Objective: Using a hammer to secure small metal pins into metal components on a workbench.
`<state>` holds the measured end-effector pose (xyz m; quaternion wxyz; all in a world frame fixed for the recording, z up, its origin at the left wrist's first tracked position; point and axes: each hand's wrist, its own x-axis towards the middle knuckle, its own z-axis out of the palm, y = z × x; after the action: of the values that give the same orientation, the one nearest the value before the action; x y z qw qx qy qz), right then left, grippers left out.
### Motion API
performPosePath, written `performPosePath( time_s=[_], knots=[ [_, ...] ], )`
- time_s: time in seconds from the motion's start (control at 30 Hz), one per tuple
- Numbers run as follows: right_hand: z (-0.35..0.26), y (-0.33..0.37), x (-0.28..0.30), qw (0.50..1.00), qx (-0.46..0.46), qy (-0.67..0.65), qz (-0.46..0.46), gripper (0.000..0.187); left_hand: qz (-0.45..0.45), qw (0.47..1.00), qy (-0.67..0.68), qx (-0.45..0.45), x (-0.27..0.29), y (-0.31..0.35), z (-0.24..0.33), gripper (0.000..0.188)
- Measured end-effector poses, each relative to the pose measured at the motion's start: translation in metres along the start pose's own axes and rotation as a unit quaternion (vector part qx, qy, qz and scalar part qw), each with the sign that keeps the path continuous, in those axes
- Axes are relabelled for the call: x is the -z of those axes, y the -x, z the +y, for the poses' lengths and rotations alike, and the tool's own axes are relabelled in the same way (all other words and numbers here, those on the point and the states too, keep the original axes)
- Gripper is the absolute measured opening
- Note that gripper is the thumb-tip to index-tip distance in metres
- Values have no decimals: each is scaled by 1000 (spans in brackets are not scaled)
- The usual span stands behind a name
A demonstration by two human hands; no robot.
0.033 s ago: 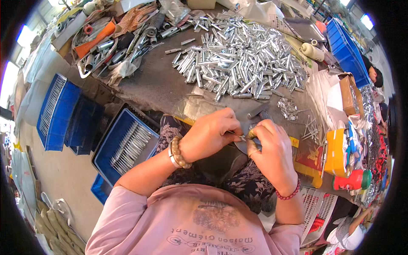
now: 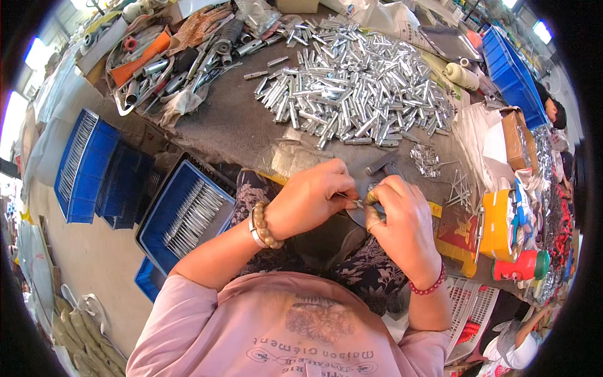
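My left hand (image 2: 320, 193), with a beaded bracelet at the wrist, is closed in a pinch on a thin metal pin (image 2: 349, 200). Its far end meets the fingertips of my right hand (image 2: 396, 207), which are pinched around a small silvery piece (image 2: 359, 203). Two fingers of the right hand carry yellowish wraps. Both hands meet above my lap at the table's near edge, close to a dark metal tool (image 2: 384, 164) partly hidden by the right hand. Beyond them lies a large heap of short silvery metal tubes (image 2: 352, 88).
Small metal pieces (image 2: 426, 162) and thin rods (image 2: 461, 190) lie right of the heap. Blue bins (image 2: 164, 237) with rows of slim metal parts stand at left. Tools, including an orange-handled one (image 2: 141, 60), crowd the far left. A yellow box (image 2: 496, 225) and red jar (image 2: 516, 269) stand right.
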<state>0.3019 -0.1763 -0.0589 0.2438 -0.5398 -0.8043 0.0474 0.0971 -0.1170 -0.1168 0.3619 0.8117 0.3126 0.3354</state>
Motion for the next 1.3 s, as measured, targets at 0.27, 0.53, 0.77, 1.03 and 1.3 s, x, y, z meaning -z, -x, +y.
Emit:
performPosePath(
  time_s=[0.27,0.53,0.77,1.03,1.3],
  knots=[
    [7,-6,4,997,61,8,-45,16,1,1000,7,-17,0,-2,-2,18],
    [12,12,8,999,19,29,-19,28,-9,1000,15,2,0,-1,-3,16],
    [36,38,12,990,-108,94,19,48,-17,1000,23,9,3,-2,-2,17],
    [2,71,25,990,-70,30,120,54,-25,1000,13,7,5,-2,-4,17],
    [1,79,18,995,-19,68,64,54,-30,999,15,8,6,-3,-3,16]
  ],
)
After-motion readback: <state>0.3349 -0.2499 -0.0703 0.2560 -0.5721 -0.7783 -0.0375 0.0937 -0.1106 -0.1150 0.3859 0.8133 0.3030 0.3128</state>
